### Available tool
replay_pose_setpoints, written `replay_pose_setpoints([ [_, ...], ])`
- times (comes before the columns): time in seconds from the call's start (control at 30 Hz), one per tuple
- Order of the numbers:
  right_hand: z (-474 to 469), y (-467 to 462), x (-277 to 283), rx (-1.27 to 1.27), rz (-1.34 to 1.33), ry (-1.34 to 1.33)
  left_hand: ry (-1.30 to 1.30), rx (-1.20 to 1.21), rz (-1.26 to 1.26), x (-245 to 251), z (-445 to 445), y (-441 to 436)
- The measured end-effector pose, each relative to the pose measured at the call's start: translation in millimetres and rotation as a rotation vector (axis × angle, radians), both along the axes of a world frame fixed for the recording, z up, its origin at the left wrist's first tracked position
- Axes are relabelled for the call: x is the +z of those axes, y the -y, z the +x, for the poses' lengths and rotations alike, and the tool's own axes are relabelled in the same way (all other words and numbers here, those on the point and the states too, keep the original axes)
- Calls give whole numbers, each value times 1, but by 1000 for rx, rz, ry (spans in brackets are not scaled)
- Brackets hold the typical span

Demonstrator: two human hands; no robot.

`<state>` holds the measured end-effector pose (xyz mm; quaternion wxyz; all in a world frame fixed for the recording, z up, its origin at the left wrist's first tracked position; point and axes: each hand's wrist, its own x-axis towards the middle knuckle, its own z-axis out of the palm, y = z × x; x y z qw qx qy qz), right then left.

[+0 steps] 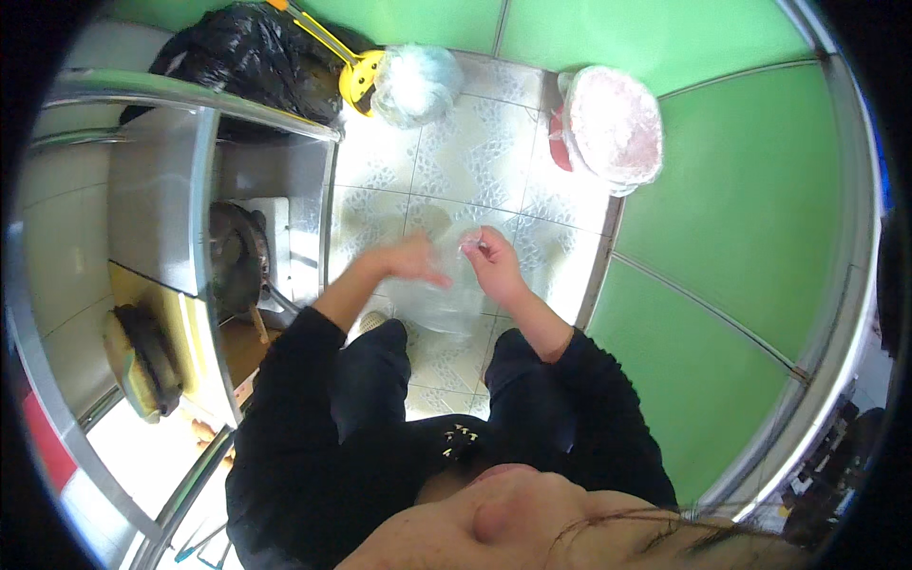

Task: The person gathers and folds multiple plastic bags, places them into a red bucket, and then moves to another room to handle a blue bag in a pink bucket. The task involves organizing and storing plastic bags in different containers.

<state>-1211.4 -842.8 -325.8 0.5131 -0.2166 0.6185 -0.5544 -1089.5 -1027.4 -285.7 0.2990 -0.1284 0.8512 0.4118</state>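
A thin, clear plastic bag [438, 310] hangs in front of me above the tiled floor, its outline partly blurred. Pinched between the thumb and fingers of my right hand [493, 265] is a gathered edge of this bag. My left hand [413, 258] is beside the bag's upper left part, blurred by motion, with its thumb spread away from the fingers. Whether its fingertips touch the film is hard to see. Below the bag, my two dark-trousered knees are apart, and part of a light shoe [373, 322] shows by the left knee.
On the left stands a metal-framed shelf unit [205, 178] holding a dark pan [239, 256]. Beyond it are a black plastic bag [249, 57], a yellow scoop-like utensil [356, 82] and a bundle of clear plastic [419, 84]. A plastic-covered container [616, 121] stands by the green panel wall [727, 206].
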Motion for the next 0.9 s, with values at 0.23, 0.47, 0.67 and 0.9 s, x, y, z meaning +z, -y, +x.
replay_pose_setpoints([
  [0.23,5,-47,270,32,471,-726,6,1402,1211,196,39,-82],
  [0.47,63,-121,467,-240,106,55,48,906,1304,407,54,-169],
  [0.67,56,-209,590,-740,-220,312,38,711,904,527,11,-162],
  [0.9,200,-265,660,-1268,-288,245,359,-348,1470,637,25,-292],
])
